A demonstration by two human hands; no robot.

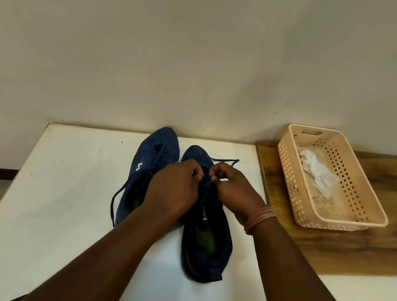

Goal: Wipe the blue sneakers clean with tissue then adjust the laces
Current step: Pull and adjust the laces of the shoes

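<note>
Your left hand (174, 187) and right hand (233, 191) both pinch the laces (207, 181) over the right sneaker (207, 243), fingers curled tight. Both sneakers lie lengthwise, toes toward the wall, mid white table (46, 192). Bare tabletop spreads left; the basket (364, 199) holding tissue (317, 171) sits right.

Navy sneakers, white table, peach basket.
You see two dark blue sneakers (207, 228) with green insoles and navy laces (226, 160) on a white table (60, 182); a peach lattice-holed basket (350, 222) holds white tissue (317, 171) on brown wood-grain board (357, 249); pink wristband (258, 218).
</note>
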